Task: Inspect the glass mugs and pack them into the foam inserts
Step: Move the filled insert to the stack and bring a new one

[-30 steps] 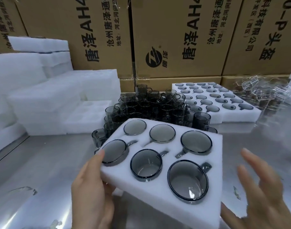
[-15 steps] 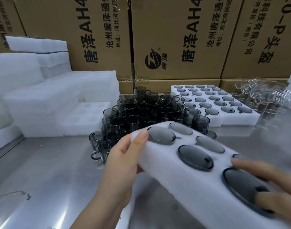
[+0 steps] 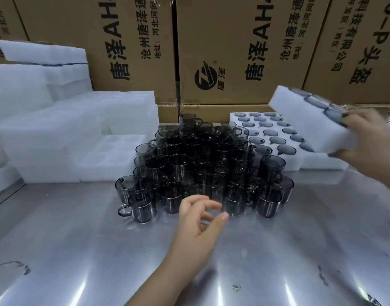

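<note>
The left hand (image 3: 199, 221) has released the filled foam insert (image 3: 304, 122); its fingers (image 3: 197, 203) are loosely curled and empty, near the loose mugs (image 3: 202, 164) on the desk (image 3: 79, 250). The blurred right hand (image 3: 370, 142) seems to grip the insert alone, over the packed inserts (image 3: 317, 167): one tray finished.

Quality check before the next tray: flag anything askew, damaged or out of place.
The filled foam insert stands out: the right hand holds it tilted in mid-air above the packed inserts. The steel table shows dark scuffs near its front edge. No mug in the loose cluster looks visibly broken.
</note>
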